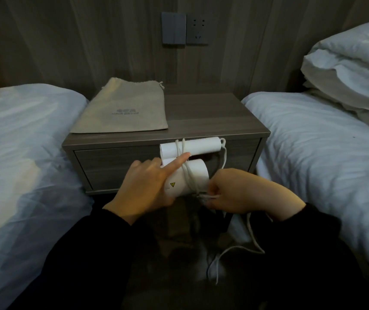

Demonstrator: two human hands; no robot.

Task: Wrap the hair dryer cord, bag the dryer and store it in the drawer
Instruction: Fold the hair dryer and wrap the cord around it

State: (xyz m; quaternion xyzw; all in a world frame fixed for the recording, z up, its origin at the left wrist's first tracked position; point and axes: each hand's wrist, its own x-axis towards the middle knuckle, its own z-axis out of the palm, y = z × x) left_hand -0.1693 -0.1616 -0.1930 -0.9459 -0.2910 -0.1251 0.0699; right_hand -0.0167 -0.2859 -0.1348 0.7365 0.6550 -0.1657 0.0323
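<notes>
Our left hand (143,186) grips the dryer (198,173), index finger (176,162) pinning cord (225,154) turns against slipping; right hand (246,191) pinches the slack, apparently for the next loop.

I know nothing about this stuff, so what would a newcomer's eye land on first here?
First, the white hair dryer at centre, held in front of the closed drawer. The left hand grips it with the forefinger laid across the white cord looped round it, while the right hand pinches the loose cord. Behind, a beige drawstring bag lies flat on the left side of the nightstand.
</notes>
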